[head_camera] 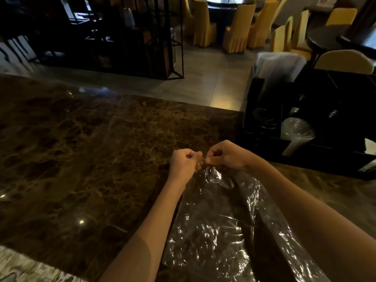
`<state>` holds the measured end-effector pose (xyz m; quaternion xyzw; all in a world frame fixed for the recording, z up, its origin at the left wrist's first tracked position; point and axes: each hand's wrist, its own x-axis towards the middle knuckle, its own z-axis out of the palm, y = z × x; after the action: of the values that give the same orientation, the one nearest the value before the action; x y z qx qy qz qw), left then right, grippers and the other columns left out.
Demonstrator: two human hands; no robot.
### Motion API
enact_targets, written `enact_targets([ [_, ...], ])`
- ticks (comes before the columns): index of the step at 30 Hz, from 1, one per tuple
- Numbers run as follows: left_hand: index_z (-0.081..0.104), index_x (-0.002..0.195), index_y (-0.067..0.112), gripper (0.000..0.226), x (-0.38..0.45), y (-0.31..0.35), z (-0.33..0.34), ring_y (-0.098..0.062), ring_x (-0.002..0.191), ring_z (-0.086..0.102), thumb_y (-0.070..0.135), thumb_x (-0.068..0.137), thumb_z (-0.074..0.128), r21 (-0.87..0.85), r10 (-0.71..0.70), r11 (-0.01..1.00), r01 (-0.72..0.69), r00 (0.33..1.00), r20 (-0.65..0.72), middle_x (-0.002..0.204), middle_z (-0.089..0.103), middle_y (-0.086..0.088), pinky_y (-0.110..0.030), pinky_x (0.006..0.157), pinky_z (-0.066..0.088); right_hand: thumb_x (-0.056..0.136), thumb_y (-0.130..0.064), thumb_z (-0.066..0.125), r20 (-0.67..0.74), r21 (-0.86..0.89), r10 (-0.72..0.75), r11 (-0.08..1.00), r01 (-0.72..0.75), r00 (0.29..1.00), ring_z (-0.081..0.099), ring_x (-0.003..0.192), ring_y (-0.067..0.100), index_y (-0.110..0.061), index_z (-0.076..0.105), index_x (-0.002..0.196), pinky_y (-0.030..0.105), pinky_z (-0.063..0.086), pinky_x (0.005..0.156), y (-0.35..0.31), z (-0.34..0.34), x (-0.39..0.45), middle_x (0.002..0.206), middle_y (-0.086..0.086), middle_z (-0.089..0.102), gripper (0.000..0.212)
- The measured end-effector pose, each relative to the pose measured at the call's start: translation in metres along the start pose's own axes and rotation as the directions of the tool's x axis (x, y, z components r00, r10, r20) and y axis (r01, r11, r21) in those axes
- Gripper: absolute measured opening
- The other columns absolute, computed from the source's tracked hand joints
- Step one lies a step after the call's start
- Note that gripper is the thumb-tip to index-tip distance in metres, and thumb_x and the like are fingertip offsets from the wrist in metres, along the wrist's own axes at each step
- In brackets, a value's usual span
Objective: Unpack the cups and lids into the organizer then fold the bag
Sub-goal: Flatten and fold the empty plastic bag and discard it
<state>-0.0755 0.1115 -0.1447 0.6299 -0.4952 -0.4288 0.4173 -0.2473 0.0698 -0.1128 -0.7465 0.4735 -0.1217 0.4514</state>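
A clear, crinkled plastic bag (215, 222) lies flat on the dark marble counter (85, 151), stretching from my hands back toward me. My left hand (184, 162) and my right hand (225, 154) meet at its far end, both pinching the bag's edge between fingers and thumb. A black organizer (262, 139) stands to the right on the counter. A stack of clear plastic cups (296, 133) lies in one of its compartments, and clear lids (262, 117) show dimly in the compartment to the left.
A white plastic-wrapped bundle (278, 66) sticks up behind the organizer. Beyond the counter's far edge lie a tiled floor, a black metal shelf (130, 37) and round tables with yellow-covered chairs (238, 29).
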Motion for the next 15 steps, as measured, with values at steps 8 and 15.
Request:
enact_targets([
  [8,0.070,0.081,0.011,0.018,0.013,-0.024,-0.007,-0.002,0.056,0.069,0.019,0.096,0.062,-0.097,-0.082,0.993,0.066,0.983,-0.167,0.068,0.073,-0.003,-0.012,0.049,0.050,0.094,-0.018,0.061,0.046,-0.244,0.195,0.953,-0.179,0.980,0.058,0.055,0.002,-0.021,0.064,0.078,0.022,0.047,0.059,0.064,-0.035,-0.034,0.069,-0.004,0.063,0.016],
  [15,0.071,0.091,0.004,0.006,0.027,-0.031,-0.007,-0.011,0.069,0.074,0.007,0.092,0.066,-0.052,-0.057,0.997,0.050,0.989,-0.140,0.080,0.075,-0.009,-0.016,0.058,0.056,0.091,-0.011,0.065,-0.096,-0.379,0.340,0.856,-0.350,0.935,0.060,0.058,0.009,-0.022,0.066,0.077,0.026,0.049,0.063,0.111,-0.085,-0.107,0.067,-0.003,0.065,0.017],
])
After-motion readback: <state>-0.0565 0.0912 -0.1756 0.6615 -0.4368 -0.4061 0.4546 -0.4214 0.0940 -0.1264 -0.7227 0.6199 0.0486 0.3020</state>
